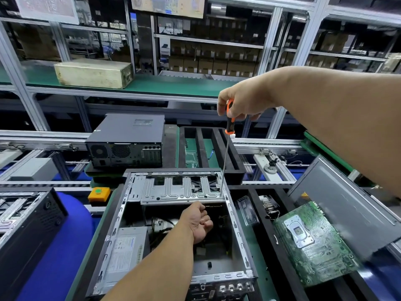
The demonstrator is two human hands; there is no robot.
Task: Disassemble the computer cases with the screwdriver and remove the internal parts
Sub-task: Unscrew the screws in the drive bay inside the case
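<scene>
An open computer case (236, 227) lies in front of me with its side panel off. A silver drive bracket (180, 190) spans its far end and a power supply (128, 250) sits at its near left. My right hand (243, 103) grips the orange-and-black handle of a long screwdriver (225, 157), held upright with its tip at the bracket's right corner. My left hand (198, 222) reaches inside the case just below the bracket, fingers curled; what they touch is hidden.
A green motherboard (312, 242) lies to the right on a grey side panel (347, 205). A closed black computer (128, 142) stands behind the case, next to a black slotted tray (236, 157). Another case (26, 227) is at the left, beside a yellow button box (98, 194).
</scene>
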